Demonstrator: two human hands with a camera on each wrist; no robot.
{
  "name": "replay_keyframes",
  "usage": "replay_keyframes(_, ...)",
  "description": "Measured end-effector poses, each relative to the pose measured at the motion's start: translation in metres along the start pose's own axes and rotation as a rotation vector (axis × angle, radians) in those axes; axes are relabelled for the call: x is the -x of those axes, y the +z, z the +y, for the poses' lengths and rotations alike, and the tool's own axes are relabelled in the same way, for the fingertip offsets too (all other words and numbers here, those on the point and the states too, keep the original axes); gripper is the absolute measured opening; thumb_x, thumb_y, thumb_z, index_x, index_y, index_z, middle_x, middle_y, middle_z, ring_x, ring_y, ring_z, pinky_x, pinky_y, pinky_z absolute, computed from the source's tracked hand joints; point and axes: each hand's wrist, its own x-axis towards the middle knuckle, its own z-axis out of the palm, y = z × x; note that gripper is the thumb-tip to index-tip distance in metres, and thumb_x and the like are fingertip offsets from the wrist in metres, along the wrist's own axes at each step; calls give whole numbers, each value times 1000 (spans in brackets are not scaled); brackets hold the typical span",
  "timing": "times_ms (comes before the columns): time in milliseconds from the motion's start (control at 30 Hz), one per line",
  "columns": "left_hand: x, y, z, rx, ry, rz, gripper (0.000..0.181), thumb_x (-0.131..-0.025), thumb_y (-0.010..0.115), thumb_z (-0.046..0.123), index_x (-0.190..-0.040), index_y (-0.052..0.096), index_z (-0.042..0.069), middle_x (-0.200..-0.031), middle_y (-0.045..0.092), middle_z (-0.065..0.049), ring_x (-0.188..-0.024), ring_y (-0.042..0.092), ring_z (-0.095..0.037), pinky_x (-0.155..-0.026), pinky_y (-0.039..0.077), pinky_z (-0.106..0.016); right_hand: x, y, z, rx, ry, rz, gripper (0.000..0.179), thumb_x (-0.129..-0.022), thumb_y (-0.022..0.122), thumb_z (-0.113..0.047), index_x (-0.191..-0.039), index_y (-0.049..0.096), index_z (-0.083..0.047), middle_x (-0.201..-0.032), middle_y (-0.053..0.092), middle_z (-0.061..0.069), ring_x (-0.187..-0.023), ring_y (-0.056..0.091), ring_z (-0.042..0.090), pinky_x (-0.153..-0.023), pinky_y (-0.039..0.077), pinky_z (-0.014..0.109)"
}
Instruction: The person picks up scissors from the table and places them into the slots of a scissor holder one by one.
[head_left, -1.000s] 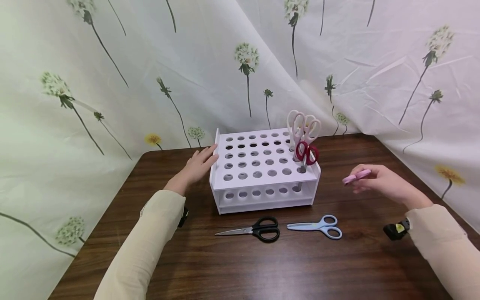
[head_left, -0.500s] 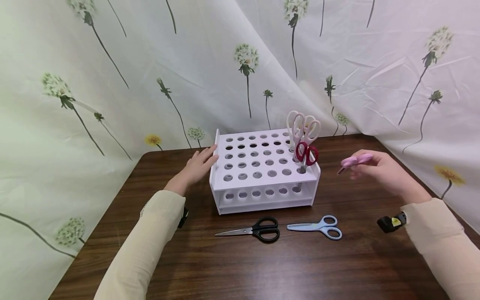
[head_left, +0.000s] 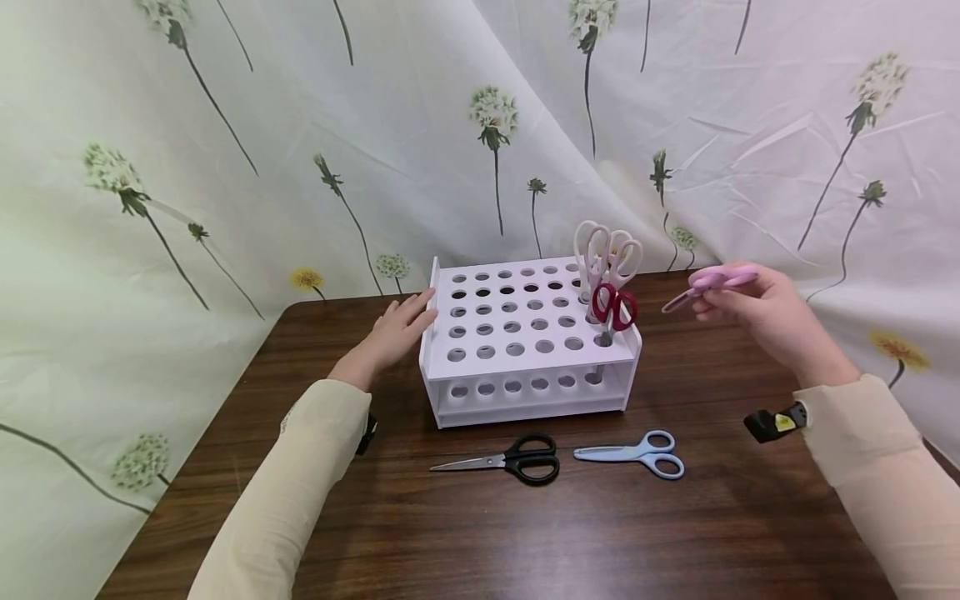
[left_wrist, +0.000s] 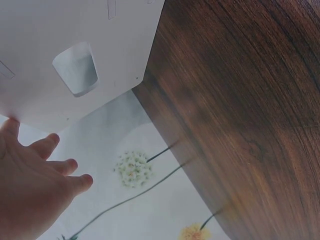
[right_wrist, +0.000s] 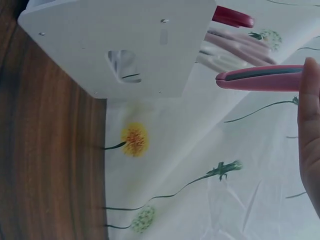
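A pair of pink scissors (head_left: 716, 279) is pinched by my right hand (head_left: 776, 321), held in the air right of the rack with the blades pointing left and down. In the right wrist view the pink scissors (right_wrist: 260, 79) appear edge-on, level with the rack's top. My left hand (head_left: 396, 329) touches the left side of the white holed rack (head_left: 510, 367), fingers extended; the left wrist view has the hand (left_wrist: 37, 175) with fingertips at the panel's edge. Red-handled scissors (head_left: 614, 307) stand in the rack's front right hole, with pink and white pairs (head_left: 597, 250) behind them.
Black-handled scissors (head_left: 531, 458) and light blue scissors (head_left: 633, 452) lie flat on the brown wooden table (head_left: 480, 542) before the rack. A flower-print cloth (head_left: 420, 150) hangs behind the table and along its sides.
My right hand has risen with the pink scissors, from low over the table to about the rack's top height, and the blades have come into view. The left hand stays put.
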Motion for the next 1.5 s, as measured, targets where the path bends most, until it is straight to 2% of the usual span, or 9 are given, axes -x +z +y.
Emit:
replay_keyframes(300,0,0,-1,5,4,8,58,-99,26,47,-149,18,21,-151,14,-16,-135,-3,-42,-103,0,-59,-15,9,-6,-83,-64,2,24,-87,43,21,-102,61,14,-105,62,15,-80,65,22,-70,52,33)
replay_keyframes(533,1,0,-1,12,-2,8,58,-98,27,48,-149,18,22,-151,14,-15,-135,-3,-41,-104,0,-58,-26,19,-13,-156,-124,78,18,-87,46,19,-101,58,18,-107,56,18,-78,64,25,-68,53,33)
replay_keyframes(700,0,0,0,13,-3,10,57,-99,27,48,-149,18,21,-151,14,-15,-135,-2,-41,-104,0,-57,-33,27,-17,-166,-120,108,17,-87,48,17,-101,59,17,-108,54,20,-78,63,26,-67,53,33)
replay_keyframes(1167,0,1,-1,6,-12,3,59,-98,26,51,-149,17,23,-151,13,-14,-135,-4,-40,-104,-1,-58,-54,46,-9,-170,-136,63,17,-87,49,17,-100,59,15,-107,54,20,-76,63,25,-66,53,32)
replay_keyframes(1500,2,0,1,14,-21,5,58,-98,26,50,-149,17,25,-152,13,-12,-136,-4,-39,-104,-1,-57,-60,58,-5,-184,-128,73,17,-87,50,15,-99,62,12,-99,60,18,-74,64,24,-66,53,32)
